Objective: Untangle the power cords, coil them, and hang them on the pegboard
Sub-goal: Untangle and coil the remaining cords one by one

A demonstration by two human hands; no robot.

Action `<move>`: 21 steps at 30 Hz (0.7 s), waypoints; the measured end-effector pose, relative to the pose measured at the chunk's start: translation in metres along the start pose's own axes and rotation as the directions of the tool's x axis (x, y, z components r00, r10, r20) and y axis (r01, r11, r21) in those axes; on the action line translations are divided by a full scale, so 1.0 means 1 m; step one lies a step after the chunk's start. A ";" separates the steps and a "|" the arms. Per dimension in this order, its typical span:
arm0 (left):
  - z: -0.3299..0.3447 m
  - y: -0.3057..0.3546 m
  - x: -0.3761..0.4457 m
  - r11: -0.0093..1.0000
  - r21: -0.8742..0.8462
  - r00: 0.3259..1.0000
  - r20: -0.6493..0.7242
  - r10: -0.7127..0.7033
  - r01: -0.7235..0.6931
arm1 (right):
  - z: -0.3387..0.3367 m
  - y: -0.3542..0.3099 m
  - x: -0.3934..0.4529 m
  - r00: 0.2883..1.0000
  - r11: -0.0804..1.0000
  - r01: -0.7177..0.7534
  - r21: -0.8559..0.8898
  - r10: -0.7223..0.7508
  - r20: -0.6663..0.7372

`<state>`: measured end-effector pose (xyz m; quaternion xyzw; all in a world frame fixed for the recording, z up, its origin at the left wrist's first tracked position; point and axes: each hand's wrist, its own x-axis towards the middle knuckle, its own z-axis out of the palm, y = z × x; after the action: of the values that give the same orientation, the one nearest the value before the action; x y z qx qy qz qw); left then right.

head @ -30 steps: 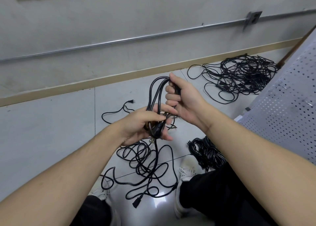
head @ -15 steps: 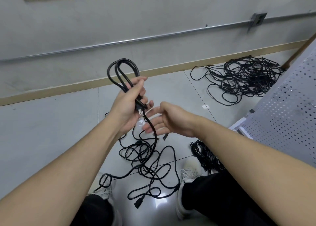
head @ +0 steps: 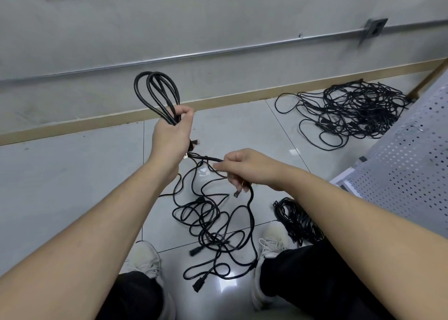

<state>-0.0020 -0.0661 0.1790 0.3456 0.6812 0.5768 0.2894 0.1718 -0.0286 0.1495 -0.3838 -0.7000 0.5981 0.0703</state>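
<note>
My left hand (head: 171, 138) grips a folded black power cord (head: 157, 94), its loops standing up above my fist. The cord's free length runs from below that hand across to my right hand (head: 244, 167), which pinches it and curls round it lower down. From there it drops into a loose tangle of black cords (head: 213, 230) on the floor between my feet. The white perforated pegboard (head: 412, 164) leans at the right.
A big pile of tangled black cords (head: 349, 111) lies by the wall's skirting at the far right. A tight coiled bundle (head: 298, 220) sits on the tiles beside my right shoe (head: 274, 244). My left shoe (head: 145, 259) is at the bottom centre.
The folded cord passed from both hands into my left hand alone, which lifted it. My right hand let go, opened, then took hold of the trailing length lower down.
</note>
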 end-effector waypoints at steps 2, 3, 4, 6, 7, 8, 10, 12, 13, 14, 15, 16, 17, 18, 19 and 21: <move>-0.003 -0.006 0.001 0.996 0.092 0.999 0.045 0.006 -0.010 | -0.003 0.002 -0.003 0.999 0.998 0.044 0.049 -0.045 0.027; -0.004 -0.009 0.002 0.991 0.137 0.998 0.060 0.006 -0.015 | -0.004 0.002 -0.004 0.997 0.996 0.062 0.063 -0.064 0.031; -0.004 -0.010 0.002 0.983 0.180 0.998 0.070 0.003 -0.016 | -0.004 0.002 -0.004 0.996 0.994 0.078 0.080 -0.081 0.033; -0.004 -0.010 0.002 0.962 0.270 0.995 0.099 0.013 -0.040 | -0.002 0.001 -0.004 0.994 0.988 0.106 0.112 -0.107 0.009; -0.004 -0.010 0.002 0.945 0.320 0.992 0.123 0.031 -0.069 | -0.002 0.000 -0.004 0.992 0.988 0.127 0.091 -0.125 -0.031; -0.004 -0.010 0.003 0.925 0.367 0.987 0.153 0.042 -0.096 | -0.001 0.000 -0.004 0.985 0.988 0.153 0.026 -0.150 -0.091; -0.006 -0.010 0.003 0.903 0.416 0.976 0.218 0.019 -0.111 | -0.002 0.000 -0.004 0.956 0.971 0.178 -0.159 -0.208 -0.205; -0.005 -0.013 0.001 0.943 0.330 0.963 0.268 -0.040 -0.053 | -0.004 0.002 -0.002 0.926 0.955 0.178 -0.236 -0.243 -0.289; -0.005 -0.013 0.000 0.973 0.230 0.958 0.272 -0.089 0.025 | -0.006 0.002 -0.002 0.918 0.960 0.170 -0.222 -0.236 -0.320; -0.004 -0.011 -0.001 0.987 0.109 0.950 0.274 -0.147 0.121 | -0.009 0.001 -0.002 0.916 0.967 0.150 -0.204 -0.214 -0.341; -0.005 -0.009 -0.002 0.979 0.001 0.939 0.284 -0.194 0.202 | -0.012 0.000 -0.001 0.920 0.974 0.122 -0.191 -0.184 -0.346; -0.006 -0.007 -0.002 0.968 -0.055 0.931 0.292 -0.221 0.247 | -0.016 -0.001 -0.002 0.931 0.982 0.096 -0.164 -0.147 -0.334; -0.006 -0.007 -0.001 0.967 -0.057 0.929 0.296 -0.222 0.250 | -0.019 -0.001 -0.003 0.948 0.991 0.084 -0.109 -0.113 -0.299; -0.007 -0.007 0.000 0.978 -0.015 0.938 0.287 -0.196 0.209 | -0.021 -0.001 -0.003 0.967 0.996 0.089 -0.033 -0.094 -0.235; -0.007 -0.009 0.002 0.989 0.053 0.951 0.269 -0.151 0.142 | -0.023 -0.001 -0.005 0.983 0.994 0.105 0.039 -0.097 -0.154; -0.007 -0.012 0.004 0.985 0.170 0.970 0.235 -0.060 0.020 | -0.022 -0.003 -0.010 0.989 0.984 0.148 0.097 -0.145 -0.044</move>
<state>-0.0116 -0.0683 0.1682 0.4216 0.6939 0.4663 0.3511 0.1897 -0.0178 0.1615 -0.3381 -0.6942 0.6185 0.1459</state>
